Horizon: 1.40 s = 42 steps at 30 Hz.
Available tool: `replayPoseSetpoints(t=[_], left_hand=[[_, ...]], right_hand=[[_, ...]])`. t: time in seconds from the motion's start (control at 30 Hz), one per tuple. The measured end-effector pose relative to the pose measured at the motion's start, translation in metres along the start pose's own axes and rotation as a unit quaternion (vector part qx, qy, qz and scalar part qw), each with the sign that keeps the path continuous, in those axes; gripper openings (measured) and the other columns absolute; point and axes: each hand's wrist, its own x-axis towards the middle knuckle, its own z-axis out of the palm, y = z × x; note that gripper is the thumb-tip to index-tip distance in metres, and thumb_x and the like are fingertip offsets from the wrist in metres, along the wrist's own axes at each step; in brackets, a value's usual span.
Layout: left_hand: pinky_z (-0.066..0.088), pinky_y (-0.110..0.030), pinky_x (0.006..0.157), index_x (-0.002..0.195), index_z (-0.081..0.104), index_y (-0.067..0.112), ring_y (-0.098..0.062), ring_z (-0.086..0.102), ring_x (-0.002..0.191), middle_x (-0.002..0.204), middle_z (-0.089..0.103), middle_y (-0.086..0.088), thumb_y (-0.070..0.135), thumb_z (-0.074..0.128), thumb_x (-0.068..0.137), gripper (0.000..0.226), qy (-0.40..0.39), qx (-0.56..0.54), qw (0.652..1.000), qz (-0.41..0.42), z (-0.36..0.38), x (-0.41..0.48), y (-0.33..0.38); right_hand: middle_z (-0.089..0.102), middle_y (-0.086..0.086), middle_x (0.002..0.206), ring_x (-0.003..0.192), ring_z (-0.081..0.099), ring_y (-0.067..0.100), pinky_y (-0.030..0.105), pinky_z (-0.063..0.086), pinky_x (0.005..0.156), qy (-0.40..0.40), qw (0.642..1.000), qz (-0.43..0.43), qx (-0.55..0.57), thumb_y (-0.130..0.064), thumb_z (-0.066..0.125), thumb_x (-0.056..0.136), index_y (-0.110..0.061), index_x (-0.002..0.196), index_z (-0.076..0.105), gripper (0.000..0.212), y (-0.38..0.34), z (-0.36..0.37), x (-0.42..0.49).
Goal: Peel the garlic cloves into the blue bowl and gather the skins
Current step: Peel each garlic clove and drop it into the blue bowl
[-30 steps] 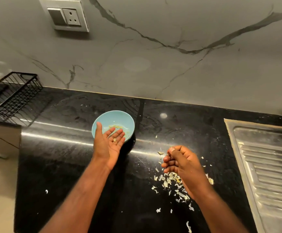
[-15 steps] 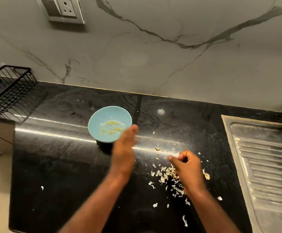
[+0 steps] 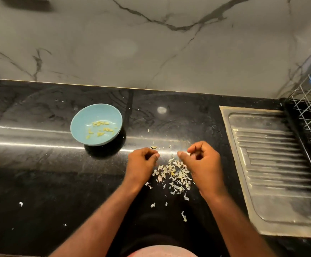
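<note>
Garlic skins (image 3: 173, 175) heaped lower centre, kept in one pile for easy gathering. Left hand (image 3: 141, 164) and right hand (image 3: 202, 162) curled just above; pinching anything, cannot tell. Blue bowl (image 3: 88, 117) upper left, peeled cloves (image 3: 101, 128) inside, within reach.

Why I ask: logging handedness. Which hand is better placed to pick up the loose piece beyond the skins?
Left, probably. The left hand sits right beside the piece, and the bowl lies on its side; the right hand is farther, past the skins.
</note>
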Motion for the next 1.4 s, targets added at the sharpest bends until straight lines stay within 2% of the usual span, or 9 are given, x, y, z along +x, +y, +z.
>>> replayPoseSetpoints(t=[0.2,0.37,0.5,0.57,0.63,0.7,0.8,1.17,1.4], left_hand=[[0.052,-0.014,0.065,0.081,0.072,0.013,-0.008,0.066,0.069,0.076,0.072,0.0,0.007,0.08,0.079,0.01,0.031,-0.001,0.998,-0.046,-0.012,0.002,-0.008],[0.055,-0.025,0.061,0.089,0.075,0.009,-0.013,0.067,0.063,0.075,0.074,-0.005,0.016,0.068,0.091,0.009,0.026,-0.05,0.997,-0.059,-0.011,0.004,-0.011],[0.051,-0.022,0.054,0.076,0.07,0.011,-0.009,0.064,0.055,0.068,0.072,-0.005,0.038,0.065,0.093,0.033,0.042,-0.029,0.997,-0.064,-0.011,0.004,-0.01],[0.05,-0.021,0.055,0.072,0.067,0.01,-0.011,0.065,0.055,0.066,0.071,-0.006,0.044,0.061,0.094,0.041,0.057,-0.021,0.996,-0.063,-0.01,0.006,-0.01],[0.05,-0.021,0.056,0.075,0.066,0.011,-0.01,0.065,0.058,0.068,0.07,-0.004,0.041,0.057,0.097,0.038,0.067,-0.023,0.995,-0.063,-0.009,0.009,-0.009],[0.052,-0.021,0.061,0.088,0.067,0.013,-0.01,0.065,0.068,0.078,0.068,-0.003,0.025,0.06,0.098,0.016,0.055,-0.049,0.995,-0.072,-0.009,0.01,-0.007],[0.056,-0.02,0.069,0.108,0.066,0.016,-0.013,0.066,0.082,0.093,0.069,-0.004,0.008,0.062,0.095,0.016,0.035,-0.082,0.992,-0.091,-0.009,0.011,-0.008],[0.055,-0.021,0.064,0.103,0.067,0.005,-0.013,0.066,0.072,0.089,0.073,-0.014,-0.002,0.065,0.09,0.015,0.012,-0.228,0.963,-0.143,-0.019,0.012,-0.005],[0.057,-0.023,0.07,0.098,0.072,0.01,-0.013,0.07,0.081,0.092,0.074,-0.006,0.02,0.063,0.095,0.014,-0.01,-0.203,0.974,-0.105,-0.022,0.005,0.013]], right_hand=[[0.056,-0.004,0.067,0.061,0.049,0.011,0.027,0.04,0.057,-0.044,0.984,0.039,-0.169,0.005,0.069,0.074,-0.017,0.068,0.055,0.027,0.019,-0.002,0.024],[0.061,-0.005,0.126,0.104,0.067,0.017,0.023,0.054,0.08,-0.24,0.942,0.087,-0.219,-0.007,0.069,0.089,-0.02,0.138,0.052,0.054,0.02,-0.003,0.037],[0.074,0.004,0.073,0.064,0.071,0.017,0.022,0.051,0.055,-0.075,0.992,0.006,-0.096,-0.017,0.073,0.089,-0.014,0.089,0.07,0.004,0.007,0.001,0.042],[0.069,0.006,0.061,0.054,0.067,0.018,0.032,0.056,0.055,-0.053,0.991,-0.008,-0.125,-0.037,0.072,0.088,-0.012,0.077,0.069,0.028,0.011,0.009,0.045],[0.069,0.006,0.065,0.057,0.066,0.016,0.04,0.057,0.063,-0.104,0.964,-0.012,-0.243,-0.049,0.066,0.089,-0.009,0.075,0.069,0.043,0.023,0.018,0.049],[0.072,-0.002,0.084,0.073,0.065,0.015,0.039,0.057,0.073,-0.148,0.942,-0.033,-0.301,-0.029,0.067,0.093,-0.016,0.09,0.073,0.015,0.032,0.029,0.057],[0.068,-0.003,0.106,0.09,0.062,0.015,0.034,0.054,0.083,-0.178,0.93,-0.054,-0.317,-0.009,0.062,0.092,-0.021,0.117,0.068,0.029,0.033,0.051,0.069],[0.061,0.006,0.101,0.096,0.06,0.025,0.033,0.047,0.077,-0.214,0.847,-0.146,-0.464,-0.019,0.061,0.095,-0.011,0.098,0.072,0.014,0.033,0.098,0.097],[0.067,-0.006,0.082,0.076,0.061,0.005,0.015,0.047,0.068,-0.203,0.962,-0.095,-0.156,-0.019,0.071,0.09,-0.026,0.087,0.071,0.008,0.015,0.053,0.064]])
